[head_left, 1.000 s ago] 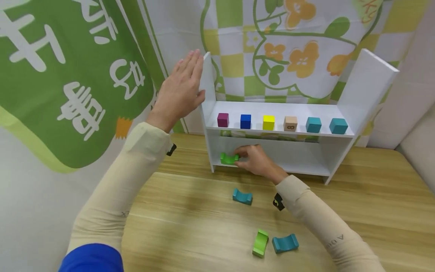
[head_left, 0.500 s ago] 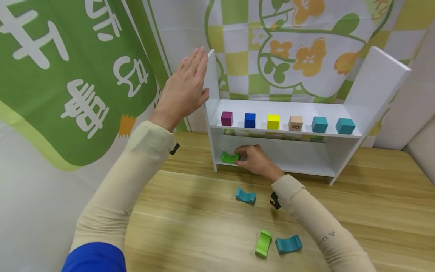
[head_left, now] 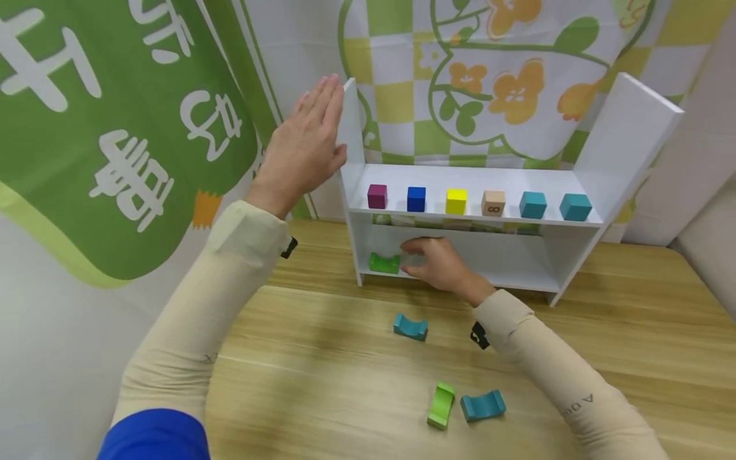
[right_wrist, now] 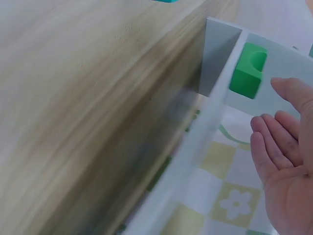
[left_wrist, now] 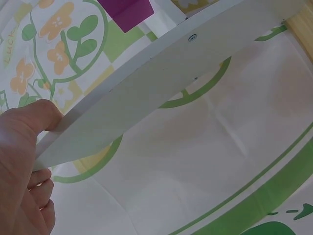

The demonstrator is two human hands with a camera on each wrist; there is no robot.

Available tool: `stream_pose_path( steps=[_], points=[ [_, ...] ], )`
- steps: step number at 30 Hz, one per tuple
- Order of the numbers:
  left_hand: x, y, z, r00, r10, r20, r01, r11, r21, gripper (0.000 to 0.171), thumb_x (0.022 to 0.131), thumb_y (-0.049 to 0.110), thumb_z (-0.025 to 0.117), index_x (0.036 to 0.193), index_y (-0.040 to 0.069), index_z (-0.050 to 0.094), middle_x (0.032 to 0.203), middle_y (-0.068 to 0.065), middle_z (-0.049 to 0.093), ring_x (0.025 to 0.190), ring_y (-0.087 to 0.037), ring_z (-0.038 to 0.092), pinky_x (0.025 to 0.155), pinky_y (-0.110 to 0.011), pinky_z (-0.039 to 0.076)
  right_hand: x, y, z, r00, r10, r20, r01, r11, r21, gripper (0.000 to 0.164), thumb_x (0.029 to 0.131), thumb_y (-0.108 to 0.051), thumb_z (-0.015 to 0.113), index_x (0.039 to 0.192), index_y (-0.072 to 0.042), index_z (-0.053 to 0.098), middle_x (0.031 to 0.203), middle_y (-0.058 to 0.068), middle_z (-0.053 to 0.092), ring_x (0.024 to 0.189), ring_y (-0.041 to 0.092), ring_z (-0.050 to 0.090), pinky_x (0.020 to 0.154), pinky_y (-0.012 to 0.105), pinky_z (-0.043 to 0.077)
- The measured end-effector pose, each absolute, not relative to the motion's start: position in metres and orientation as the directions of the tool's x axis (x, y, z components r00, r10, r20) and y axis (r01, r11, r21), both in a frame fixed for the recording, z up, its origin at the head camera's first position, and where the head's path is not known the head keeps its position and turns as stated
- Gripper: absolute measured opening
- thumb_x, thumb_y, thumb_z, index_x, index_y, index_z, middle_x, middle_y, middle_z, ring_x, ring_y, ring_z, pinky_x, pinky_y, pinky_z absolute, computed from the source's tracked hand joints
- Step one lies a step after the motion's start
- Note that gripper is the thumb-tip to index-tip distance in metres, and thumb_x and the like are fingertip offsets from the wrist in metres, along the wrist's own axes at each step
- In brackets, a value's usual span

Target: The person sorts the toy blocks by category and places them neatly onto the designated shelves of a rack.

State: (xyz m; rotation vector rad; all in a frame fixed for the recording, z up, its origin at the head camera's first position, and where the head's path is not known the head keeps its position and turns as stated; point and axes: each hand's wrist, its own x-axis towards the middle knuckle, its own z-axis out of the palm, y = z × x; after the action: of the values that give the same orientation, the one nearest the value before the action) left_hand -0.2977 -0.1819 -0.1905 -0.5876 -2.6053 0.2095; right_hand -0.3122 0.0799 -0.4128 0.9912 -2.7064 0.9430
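Note:
My left hand (head_left: 300,144) grips the upper front edge of the white shelf's left side panel. In the left wrist view the panel (left_wrist: 127,93) passes between my thumb and fingers. My right hand (head_left: 441,265) is in the lower compartment of the white shelf (head_left: 494,255), thumb and fingers spread apart with nothing between them. Just left of its fingertips, a green block with a curved hollow (head_left: 384,262) sits on the lower board by the left panel. In the right wrist view a gap separates this green block (right_wrist: 249,70) from my hand (right_wrist: 288,152).
On the upper board stands a row of cubes, from a purple cube (head_left: 377,197) to a teal cube (head_left: 575,207). Before the shelf, a teal curved block (head_left: 411,327), a light green curved block (head_left: 441,406) and another teal curved block (head_left: 483,406) lie on the wooden table (head_left: 322,383).
My right hand has let go of the green block and drawn slightly right, its fingers parting. The green block stays on the lower board. My left hand keeps its place on the panel.

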Motion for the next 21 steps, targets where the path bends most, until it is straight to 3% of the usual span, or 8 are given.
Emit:
stream_pose_path(
  steps=[9, 21],
  points=[
    [-0.298, -0.181, -0.188, -0.807, 0.438, 0.397, 0.372, 0.898, -0.234, 0.083, 0.109, 0.027, 0.053, 0.167, -0.004, 0.003, 0.177, -0.019, 0.000, 0.167, -0.034, 0.006, 0.138, -0.043, 0.003, -0.280, 0.110, -0.401, -0.746, -0.609, 0.269, -0.652, 0.588, -0.479, 0.034, 0.092, -0.018, 0.083, 0.121, -0.001, 0.076, 0.118, 0.018, 0.079, 0.107, 0.032, 0.077, 0.094, 0.048, 0.066],
    [-0.296, -0.180, -0.190, -0.802, 0.434, 0.410, 0.375, 0.900, -0.220, 0.082, 0.108, 0.026, 0.054, 0.167, -0.004, 0.004, 0.177, -0.019, 0.003, 0.167, -0.034, 0.007, 0.138, -0.044, 0.005, -0.245, 0.130, -0.448, -0.696, -0.702, 0.150, -0.658, 0.541, -0.524, 0.036, 0.091, -0.021, 0.084, 0.118, 0.001, 0.076, 0.114, 0.014, 0.080, 0.104, 0.028, 0.077, 0.090, 0.042, 0.067]
  ],
)
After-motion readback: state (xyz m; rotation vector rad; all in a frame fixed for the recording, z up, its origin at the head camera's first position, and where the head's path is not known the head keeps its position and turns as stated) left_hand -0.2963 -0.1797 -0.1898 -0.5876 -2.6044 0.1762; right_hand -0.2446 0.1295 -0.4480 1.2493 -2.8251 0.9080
